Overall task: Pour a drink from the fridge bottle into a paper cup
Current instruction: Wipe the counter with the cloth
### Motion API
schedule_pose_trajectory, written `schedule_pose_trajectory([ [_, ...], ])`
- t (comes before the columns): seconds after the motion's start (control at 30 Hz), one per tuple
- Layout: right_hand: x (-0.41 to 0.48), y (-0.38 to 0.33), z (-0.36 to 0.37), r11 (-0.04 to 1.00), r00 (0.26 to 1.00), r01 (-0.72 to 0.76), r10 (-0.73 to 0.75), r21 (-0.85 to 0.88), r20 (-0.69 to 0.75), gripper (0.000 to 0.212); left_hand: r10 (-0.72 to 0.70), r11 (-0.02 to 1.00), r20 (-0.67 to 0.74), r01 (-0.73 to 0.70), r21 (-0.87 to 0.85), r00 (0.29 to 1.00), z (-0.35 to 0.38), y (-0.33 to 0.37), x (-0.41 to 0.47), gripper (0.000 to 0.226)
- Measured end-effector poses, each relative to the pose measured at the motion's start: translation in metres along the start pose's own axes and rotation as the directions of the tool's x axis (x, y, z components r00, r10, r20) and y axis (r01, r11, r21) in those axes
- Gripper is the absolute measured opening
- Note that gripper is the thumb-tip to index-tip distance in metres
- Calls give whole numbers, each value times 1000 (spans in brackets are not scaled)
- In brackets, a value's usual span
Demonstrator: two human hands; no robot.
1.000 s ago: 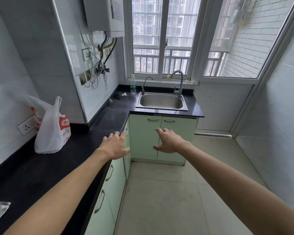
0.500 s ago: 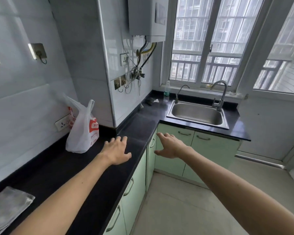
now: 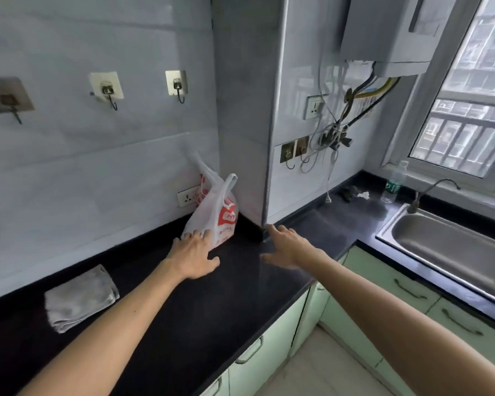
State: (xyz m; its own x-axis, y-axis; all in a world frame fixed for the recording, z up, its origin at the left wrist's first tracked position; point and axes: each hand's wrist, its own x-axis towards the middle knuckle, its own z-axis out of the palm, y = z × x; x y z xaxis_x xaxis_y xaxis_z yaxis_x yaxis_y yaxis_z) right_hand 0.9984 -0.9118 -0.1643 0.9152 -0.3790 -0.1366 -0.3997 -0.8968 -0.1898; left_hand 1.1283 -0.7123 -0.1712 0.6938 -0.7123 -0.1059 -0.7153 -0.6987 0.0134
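Honestly the bag [image 3: 212, 212] stands right off the left hand [image 3: 193, 258], maybe touching its spread fingers, so that one's nearer than the right hand [image 3: 289, 247], also splayed and empty.

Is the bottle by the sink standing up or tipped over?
Standing: the bottle is upright on the counter, cap at the top.

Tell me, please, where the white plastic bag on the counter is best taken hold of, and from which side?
Probably the handle loops atop the plastic bag, approached from above and in front. They stand up free, while the soft body leans into the wall corner, so its back is blocked. The left hand is down at its base.
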Motion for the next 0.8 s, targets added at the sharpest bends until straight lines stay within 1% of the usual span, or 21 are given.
schedule_pose_trajectory([
  [0.17, 41, -32, 29, 975, 972, 206, -194, -84, 129, 87, -184, 983, 40, 185, -3, 982, 13, -39, -13, 72],
  [0.3, 65, -72, 49, 941, 930, 333, -317, -58, 187, 83, -314, 949, 49, 315, -8, 948, 24, -74, -42, 72],
  [0.47, 80, -137, 68, 874, 856, 483, -458, -58, 238, 81, -448, 892, 81, 452, -30, 890, 43, -117, -88, 68],
  [0.63, 81, -202, 88, 798, 785, 594, -547, -101, 291, 82, -545, 834, 96, 551, -41, 833, 53, -159, -130, 64],
  [0.8, 83, -246, 102, 761, 747, 639, -579, -113, 325, 82, -598, 792, 115, 607, -63, 793, 64, -193, -156, 64],
])
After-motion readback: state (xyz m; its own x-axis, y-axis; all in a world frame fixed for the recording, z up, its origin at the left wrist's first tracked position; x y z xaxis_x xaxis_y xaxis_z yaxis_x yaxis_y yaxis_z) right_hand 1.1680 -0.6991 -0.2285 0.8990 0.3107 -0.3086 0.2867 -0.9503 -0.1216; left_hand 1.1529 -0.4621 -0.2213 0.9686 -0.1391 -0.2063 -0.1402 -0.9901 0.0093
